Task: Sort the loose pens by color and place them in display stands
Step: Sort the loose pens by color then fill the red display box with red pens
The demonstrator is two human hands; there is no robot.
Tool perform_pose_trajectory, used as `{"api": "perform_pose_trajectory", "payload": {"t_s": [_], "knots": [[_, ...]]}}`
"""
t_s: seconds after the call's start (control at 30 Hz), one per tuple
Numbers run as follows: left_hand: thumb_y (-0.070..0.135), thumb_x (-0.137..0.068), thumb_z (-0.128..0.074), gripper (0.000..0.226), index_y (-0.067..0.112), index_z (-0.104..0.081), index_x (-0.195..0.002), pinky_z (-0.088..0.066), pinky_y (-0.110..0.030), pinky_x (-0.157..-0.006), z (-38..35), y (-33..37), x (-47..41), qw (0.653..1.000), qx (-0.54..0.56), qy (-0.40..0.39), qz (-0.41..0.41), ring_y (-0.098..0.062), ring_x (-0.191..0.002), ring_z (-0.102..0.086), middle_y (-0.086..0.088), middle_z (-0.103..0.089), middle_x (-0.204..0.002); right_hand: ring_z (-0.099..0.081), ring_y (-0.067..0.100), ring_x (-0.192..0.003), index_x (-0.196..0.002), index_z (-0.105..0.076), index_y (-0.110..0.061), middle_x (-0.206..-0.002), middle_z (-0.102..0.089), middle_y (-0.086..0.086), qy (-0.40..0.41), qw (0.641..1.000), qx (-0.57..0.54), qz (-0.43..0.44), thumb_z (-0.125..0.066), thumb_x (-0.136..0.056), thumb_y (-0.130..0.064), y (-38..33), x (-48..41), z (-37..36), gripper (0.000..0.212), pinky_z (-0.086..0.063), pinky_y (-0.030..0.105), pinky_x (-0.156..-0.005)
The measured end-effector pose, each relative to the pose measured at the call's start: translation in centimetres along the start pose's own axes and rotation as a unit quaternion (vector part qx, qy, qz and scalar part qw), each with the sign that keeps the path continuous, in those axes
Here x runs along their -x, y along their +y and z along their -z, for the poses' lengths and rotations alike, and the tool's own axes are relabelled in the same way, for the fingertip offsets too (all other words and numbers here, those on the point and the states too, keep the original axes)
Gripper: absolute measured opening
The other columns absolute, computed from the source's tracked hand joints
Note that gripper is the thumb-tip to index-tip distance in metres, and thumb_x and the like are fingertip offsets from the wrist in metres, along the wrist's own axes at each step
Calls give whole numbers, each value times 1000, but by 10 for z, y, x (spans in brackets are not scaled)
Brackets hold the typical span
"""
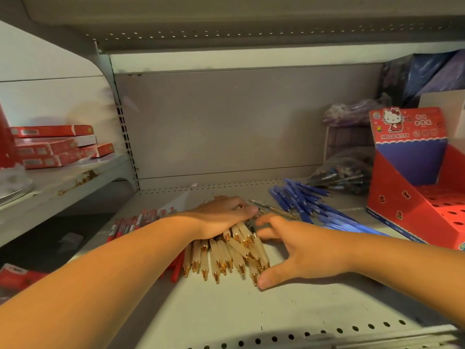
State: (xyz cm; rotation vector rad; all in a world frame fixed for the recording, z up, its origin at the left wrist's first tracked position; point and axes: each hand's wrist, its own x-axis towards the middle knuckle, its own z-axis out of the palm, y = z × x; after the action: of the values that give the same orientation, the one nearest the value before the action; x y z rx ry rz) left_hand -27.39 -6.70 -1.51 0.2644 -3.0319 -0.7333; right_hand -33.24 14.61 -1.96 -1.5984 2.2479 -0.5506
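A pile of cream pens (226,258) with gold tips is lying in the middle of the shelf (251,311), tips pointing toward the person. The left hand (221,217) is resting palm down on the far half of the pile, fingers nearly straight and pressing on the barrels rather than closing round any of them. The right hand (299,250) is spreading wide at the pile's right side – its thumb (266,279) is touching the gold tips at the near edge, while its fingers are stretching out to a dark pen (261,224) at the far edge, just beside the left fingertips; whether they are pinching that pen is hard to tell, though they are looking loose and uncurled. Red pens (130,222) are lying left of the pile, partly hidden under the left forearm. Blue pens (302,200) are fanning out to the right, well apart from the cream ones, with a slim gold pen (274,210) lying between the two groups. A red stand (392,205) with a cartoon cat header is sitting at the right end of the shelf, near the blue pens. A clear bag (344,177) of pens is lying behind them – and red boxes (55,144) are stacking up on the neighbouring shelf to the left.
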Motion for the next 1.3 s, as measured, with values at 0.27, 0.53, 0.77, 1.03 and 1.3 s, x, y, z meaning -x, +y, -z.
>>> {"api": "perform_pose_trajectory", "payload": {"t_s": [0.27,0.53,0.77,1.03,1.3], "knots": [[66,-94,-36,46,36,-53,-126,-43,-31,-90,0,7,4,999,-24,36,-19,-10,-108,-51,6,-54,-128,-49,-8,-116,-126,-43,-41,-127,-54,-26,49,996,49,49,-76,-62,-70,-2,-3,-2,78,-43,17,-99],[74,-91,-22,69,37,-26,-149,-36,-36,-103,5,0,28,996,-53,58,49,-21,-131,-44,2,-34,-156,-46,-6,-111,-128,-35,-47,-120,-41,-28,88,992,63,68,-62,-57,-87,-5,-10,-10,86,-48,23,-95],[76,-89,-26,67,33,-40,-138,-47,-37,-90,5,13,40,983,-97,119,97,-21,-111,-54,-3,-49,-140,-41,-1,-120,-135,-24,-56,-132,-39,-19,72,989,66,109,-68,-65,-78,-6,-9,-14,86,-41,21,-102],[97,-62,-38,108,42,-14,-152,-40,-38,-108,-2,8,85,994,-99,-13,-41,-17,-131,-45,5,-41,-150,-45,-8,-118,-145,-32,-40,-133,-43,-22,50,991,52,112,-76,-67,-66,-1,-8,-4,93,-41,8,-98],[92,-73,-28,95,47,8,-149,-30,-29,-110,-7,-2,96,978,-199,-20,-54,-15,-137,-34,7,-19,-161,-37,-4,-124,-148,-26,-40,-143,-40,-17,43,990,91,99,-60,-78,-72,1,-5,-11,84,-35,13,-102]]}}
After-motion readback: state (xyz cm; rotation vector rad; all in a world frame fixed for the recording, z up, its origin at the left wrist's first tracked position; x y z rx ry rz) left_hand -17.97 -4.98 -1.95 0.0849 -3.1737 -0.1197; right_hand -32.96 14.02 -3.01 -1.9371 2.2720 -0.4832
